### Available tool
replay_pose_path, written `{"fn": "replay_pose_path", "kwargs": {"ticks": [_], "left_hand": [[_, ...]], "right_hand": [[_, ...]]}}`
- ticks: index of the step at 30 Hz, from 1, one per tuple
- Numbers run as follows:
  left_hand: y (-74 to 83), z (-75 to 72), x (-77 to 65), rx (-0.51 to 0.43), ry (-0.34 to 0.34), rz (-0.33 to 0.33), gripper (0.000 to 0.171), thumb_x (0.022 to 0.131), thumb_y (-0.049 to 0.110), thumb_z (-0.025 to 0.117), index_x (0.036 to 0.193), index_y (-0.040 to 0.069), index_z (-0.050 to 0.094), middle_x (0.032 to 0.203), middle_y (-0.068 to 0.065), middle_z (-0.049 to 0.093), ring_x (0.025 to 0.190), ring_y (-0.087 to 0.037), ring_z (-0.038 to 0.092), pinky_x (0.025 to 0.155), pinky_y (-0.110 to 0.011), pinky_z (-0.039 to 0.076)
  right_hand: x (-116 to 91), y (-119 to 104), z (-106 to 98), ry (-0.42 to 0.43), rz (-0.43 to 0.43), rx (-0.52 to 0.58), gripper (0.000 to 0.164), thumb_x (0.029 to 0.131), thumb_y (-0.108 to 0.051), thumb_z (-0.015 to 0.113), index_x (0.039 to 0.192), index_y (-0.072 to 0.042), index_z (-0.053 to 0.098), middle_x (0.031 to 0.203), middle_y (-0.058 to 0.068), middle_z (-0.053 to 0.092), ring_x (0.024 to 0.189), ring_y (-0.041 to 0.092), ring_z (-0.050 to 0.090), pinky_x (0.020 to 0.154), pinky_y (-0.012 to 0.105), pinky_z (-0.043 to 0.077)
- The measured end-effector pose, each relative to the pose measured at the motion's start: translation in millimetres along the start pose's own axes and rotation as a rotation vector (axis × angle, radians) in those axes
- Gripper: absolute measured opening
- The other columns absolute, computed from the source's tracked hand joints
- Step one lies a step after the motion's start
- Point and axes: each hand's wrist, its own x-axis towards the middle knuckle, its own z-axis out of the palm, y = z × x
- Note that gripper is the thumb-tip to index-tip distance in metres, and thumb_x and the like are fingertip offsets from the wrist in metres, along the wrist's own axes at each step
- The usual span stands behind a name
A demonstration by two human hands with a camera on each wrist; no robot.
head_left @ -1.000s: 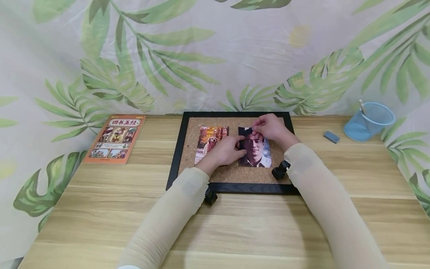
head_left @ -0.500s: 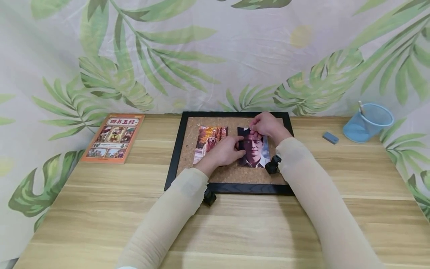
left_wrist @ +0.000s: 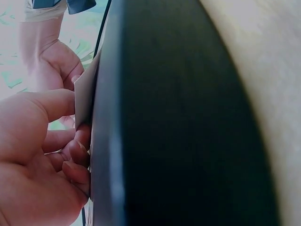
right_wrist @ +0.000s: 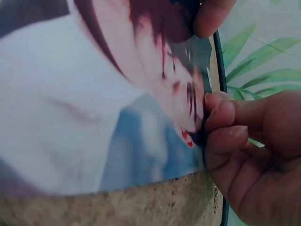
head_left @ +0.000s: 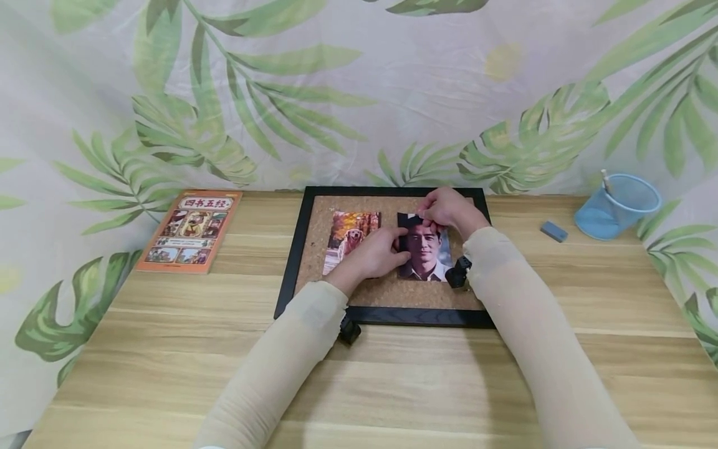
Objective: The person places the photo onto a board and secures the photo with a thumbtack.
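Observation:
A portrait photo (head_left: 424, 252) lies on a black-framed corkboard (head_left: 387, 296), right of a dog photo (head_left: 350, 234). My left hand (head_left: 374, 252) holds the portrait's left edge between thumb and curled fingers; in the left wrist view the photo's edge (left_wrist: 85, 101) stands slightly off the board. At the portrait's top edge, my right hand (head_left: 447, 209) pinches with thumb and fingertips. In the right wrist view those fingertips (right_wrist: 220, 113) meet the photo's top margin, and whether a small pin is between them cannot be seen. A left-hand finger (right_wrist: 211, 19) shows at that view's top.
An orange comic-style book (head_left: 191, 232) lies on the wooden table (head_left: 415, 380) to the left. At the right, a blue eraser-like block (head_left: 554, 231) sits beside a blue mesh pen cup (head_left: 611, 209) with one stick in it. A leaf-print cloth (head_left: 336, 125) hangs behind the corkboard.
My right wrist and forearm have shifted a little to the left, while the fingers stay at the portrait's top edge. The left hand keeps its place.

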Motion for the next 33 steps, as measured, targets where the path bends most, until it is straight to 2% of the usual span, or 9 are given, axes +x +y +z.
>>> {"fn": "replay_pose_path", "kwargs": {"ticks": [10, 14, 18, 20, 25, 27, 30, 33], "left_hand": [[-4.1, -0.9, -0.7, 0.018, 0.007, -0.004, 0.058, 0.104, 0.02, 0.071, 0.154, -0.002, 0.055, 0.097, -0.007, 0.061, 0.086, -0.019, 0.056, 0.083, -0.033, 0.047], [-3.5, -0.8, 0.2, 0.028, 0.008, 0.0, 0.058, 0.104, 0.02, 0.071, 0.154, -0.003, 0.054, 0.092, -0.005, 0.057, 0.082, -0.018, 0.053, 0.078, -0.032, 0.044], [-1.9, -0.3, 1.3, 0.04, 0.009, -0.011, 0.058, 0.104, 0.02, 0.071, 0.154, -0.003, 0.054, 0.091, -0.007, 0.06, 0.081, -0.02, 0.055, 0.078, -0.034, 0.046], [-11.3, 5.6, 7.7, 0.067, 0.024, -0.012, 0.059, 0.103, 0.025, 0.071, 0.154, -0.001, 0.055, 0.093, -0.007, 0.062, 0.084, -0.02, 0.057, 0.08, -0.035, 0.048], [-12.6, 2.8, 4.2, 0.077, 0.069, 0.005, 0.052, 0.105, 0.025, 0.069, 0.15, 0.002, 0.06, 0.1, -0.008, 0.063, 0.091, -0.022, 0.058, 0.085, -0.038, 0.049], [-3.6, -7.4, -6.5, 0.043, 0.092, 0.016, 0.046, 0.106, 0.021, 0.068, 0.146, 0.001, 0.063, 0.1, -0.009, 0.063, 0.09, -0.022, 0.057, 0.084, -0.038, 0.048], [-4.7, -17.3, -15.9, 0.009, 0.16, 0.049, 0.037, 0.107, 0.019, 0.064, 0.139, 0.001, 0.069, 0.096, -0.007, 0.061, 0.084, -0.021, 0.056, 0.079, -0.035, 0.047], [-7.2, -28.4, -27.7, -0.013, 0.242, 0.075, 0.033, 0.109, 0.018, 0.059, 0.136, 0.001, 0.07, 0.096, -0.007, 0.063, 0.082, -0.02, 0.057, 0.079, -0.035, 0.049]], "right_hand": [[9.9, 0.5, 5.6, 0.041, 0.021, 0.007, 0.007, 0.105, -0.004, 0.059, 0.107, 0.001, 0.062, 0.071, 0.0, 0.068, 0.053, 0.009, 0.06, 0.053, 0.023, 0.049], [10.8, 0.1, 5.5, 0.052, 0.026, -0.011, 0.006, 0.104, -0.002, 0.059, 0.106, 0.002, 0.063, 0.067, -0.001, 0.066, 0.051, 0.009, 0.058, 0.051, 0.022, 0.048], [6.9, 0.4, 5.0, 0.055, 0.005, -0.008, 0.009, 0.106, -0.004, 0.06, 0.107, 0.004, 0.064, 0.066, -0.001, 0.066, 0.051, 0.008, 0.058, 0.051, 0.022, 0.048], [3.1, 2.4, 5.1, 0.054, -0.021, 0.003, 0.014, 0.107, -0.007, 0.059, 0.111, 0.005, 0.065, 0.067, 0.0, 0.066, 0.053, 0.008, 0.06, 0.053, 0.022, 0.05], [-15.0, 12.0, 3.0, 0.085, -0.113, 0.061, 0.03, 0.113, -0.018, 0.053, 0.122, 0.008, 0.065, 0.077, 0.005, 0.07, 0.06, 0.013, 0.064, 0.058, 0.027, 0.054], [-26.3, 15.5, 1.2, 0.117, -0.164, 0.071, 0.034, 0.114, -0.022, 0.052, 0.124, 0.007, 0.065, 0.084, 0.011, 0.071, 0.064, 0.017, 0.065, 0.059, 0.03, 0.055], [-46.1, 20.1, -1.7, 0.192, -0.255, 0.009, 0.036, 0.115, -0.025, 0.051, 0.124, 0.005, 0.067, 0.096, 0.019, 0.073, 0.075, 0.025, 0.067, 0.064, 0.034, 0.054], [-68.6, 24.4, -3.6, 0.276, -0.32, -0.089, 0.039, 0.115, -0.029, 0.051, 0.13, 0.004, 0.066, 0.11, 0.023, 0.073, 0.092, 0.032, 0.068, 0.078, 0.043, 0.054]]}}
